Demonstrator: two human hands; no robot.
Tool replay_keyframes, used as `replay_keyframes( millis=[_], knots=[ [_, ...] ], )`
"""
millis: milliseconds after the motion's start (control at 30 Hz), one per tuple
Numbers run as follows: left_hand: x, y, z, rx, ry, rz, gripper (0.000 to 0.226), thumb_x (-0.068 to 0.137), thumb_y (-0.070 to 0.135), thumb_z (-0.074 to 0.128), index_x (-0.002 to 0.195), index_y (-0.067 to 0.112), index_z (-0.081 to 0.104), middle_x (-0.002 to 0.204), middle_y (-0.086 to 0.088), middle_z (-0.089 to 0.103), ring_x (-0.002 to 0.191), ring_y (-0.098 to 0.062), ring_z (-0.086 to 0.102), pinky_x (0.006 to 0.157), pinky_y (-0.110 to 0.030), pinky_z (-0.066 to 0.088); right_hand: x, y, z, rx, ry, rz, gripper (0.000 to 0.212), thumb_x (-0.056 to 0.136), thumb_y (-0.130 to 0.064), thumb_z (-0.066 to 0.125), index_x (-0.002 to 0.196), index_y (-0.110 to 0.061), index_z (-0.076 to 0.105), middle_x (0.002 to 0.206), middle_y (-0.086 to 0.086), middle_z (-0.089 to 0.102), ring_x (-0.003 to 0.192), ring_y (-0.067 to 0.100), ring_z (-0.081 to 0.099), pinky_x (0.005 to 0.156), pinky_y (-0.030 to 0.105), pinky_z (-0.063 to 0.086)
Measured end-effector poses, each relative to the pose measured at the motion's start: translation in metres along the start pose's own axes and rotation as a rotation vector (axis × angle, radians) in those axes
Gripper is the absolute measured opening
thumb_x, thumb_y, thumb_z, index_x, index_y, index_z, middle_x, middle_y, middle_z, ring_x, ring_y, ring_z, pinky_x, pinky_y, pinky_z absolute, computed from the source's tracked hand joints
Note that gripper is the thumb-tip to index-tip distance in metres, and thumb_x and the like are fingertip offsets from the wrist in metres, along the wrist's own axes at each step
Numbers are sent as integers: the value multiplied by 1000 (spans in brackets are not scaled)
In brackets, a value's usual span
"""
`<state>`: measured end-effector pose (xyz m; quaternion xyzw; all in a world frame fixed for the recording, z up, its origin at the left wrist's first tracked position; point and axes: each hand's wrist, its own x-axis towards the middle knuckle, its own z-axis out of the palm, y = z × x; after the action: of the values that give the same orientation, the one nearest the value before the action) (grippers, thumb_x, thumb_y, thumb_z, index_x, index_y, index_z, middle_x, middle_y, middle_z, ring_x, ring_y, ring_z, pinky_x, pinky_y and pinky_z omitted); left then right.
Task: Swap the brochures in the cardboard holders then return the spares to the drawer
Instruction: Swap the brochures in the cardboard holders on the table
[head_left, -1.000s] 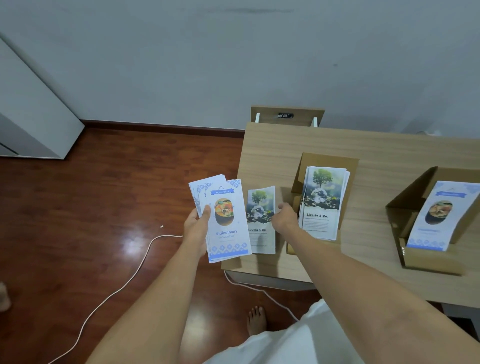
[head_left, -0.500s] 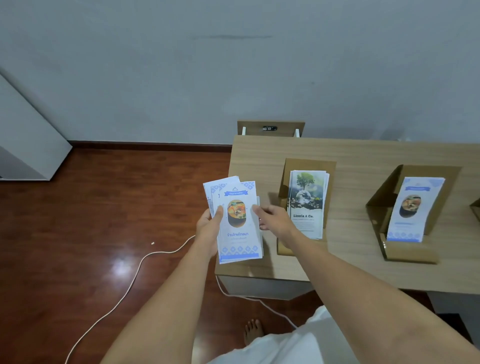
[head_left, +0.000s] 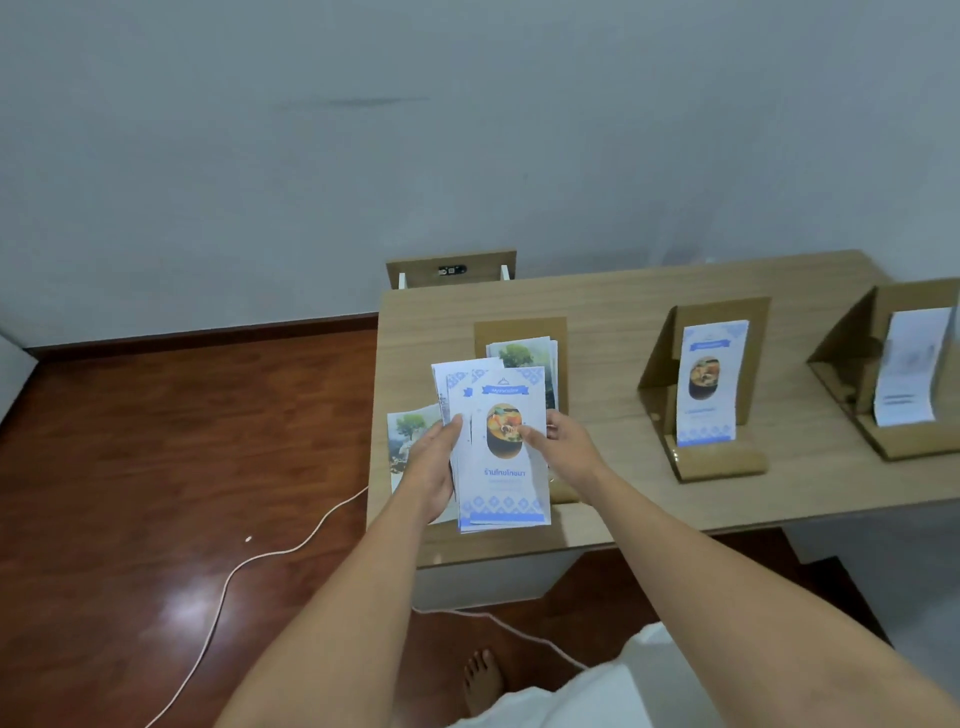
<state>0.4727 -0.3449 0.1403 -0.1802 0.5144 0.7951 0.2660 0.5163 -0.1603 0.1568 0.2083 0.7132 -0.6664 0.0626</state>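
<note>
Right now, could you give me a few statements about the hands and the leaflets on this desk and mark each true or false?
1. Both hands hold a stack of blue and white leaflets. True: left hand, right hand.
2. The middle cardboard holder is empty. False: it holds one food leaflet.
3. A tree leaflet lies at the desk's left edge. True.
4. The person wears shoes. False: a bare foot shows.
5. A white cable runs over the floor. True.
</note>
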Motion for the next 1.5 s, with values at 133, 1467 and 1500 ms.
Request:
replay_keyframes(
  millis=[133,1467,1500],
  knots=[
    [-4,-15,37,29,-17,-4,32,105,17,59,135,8,62,131,-20,71,116,-41,69,92,-54,59,-7,8,-35,55,16,13,17,98,-20,63,115,-16,65,116,3,72,100,14,69,75,23,55],
    [28,-140,272,230,130,7,21,105,37,57,110,19,67,94,-4,83,82,-26,81,64,-41,65,-2,42,-275,83,111,108,31,98,-29,63,124,-14,55,120,5,69,106,20,71,91,46,60],
    [31,-138,271,235,136,10,22,106,37,56,110,19,67,98,-6,82,86,-28,81,69,-44,66,1,42,-274,84,123,104,29,98,-28,63,123,-14,56,119,5,70,104,19,71,86,43,61]
  ],
)
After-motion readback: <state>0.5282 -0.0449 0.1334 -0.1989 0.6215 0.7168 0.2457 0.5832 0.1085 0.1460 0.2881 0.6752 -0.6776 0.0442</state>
